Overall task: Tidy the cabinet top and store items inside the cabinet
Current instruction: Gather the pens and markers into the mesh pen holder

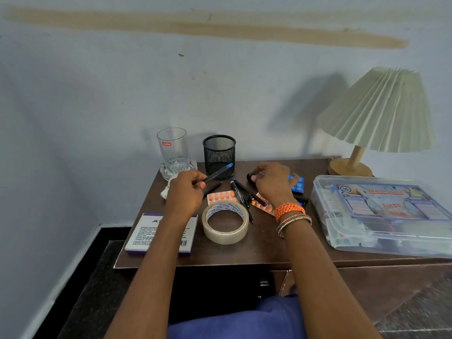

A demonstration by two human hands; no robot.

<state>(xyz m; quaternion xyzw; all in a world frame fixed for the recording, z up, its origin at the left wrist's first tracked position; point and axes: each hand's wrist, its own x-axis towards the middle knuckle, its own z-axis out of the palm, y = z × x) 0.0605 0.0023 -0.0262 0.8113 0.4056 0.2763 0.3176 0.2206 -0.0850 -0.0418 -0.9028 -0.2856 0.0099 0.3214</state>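
Observation:
My left hand (187,192) grips a blue-capped pen (219,172), its tip raised toward the black mesh pen holder (219,152). My right hand (271,183) curls over a small black object (250,177) on the brown cabinet top (264,245). Between my hands lie more pens (236,192), two strips of orange tablets (221,197), and a blue tablet strip (299,185) partly hidden by the right hand. A roll of clear tape (225,225) and a white and purple box (161,233) sit nearer the front edge.
A drinking glass (172,149) stands on a glass dish at the back left, with crumpled paper (165,192) beside it. A clear plastic first aid box (384,214) fills the right side. A pleated lamp (376,113) stands at the back right. The cabinet door below appears open.

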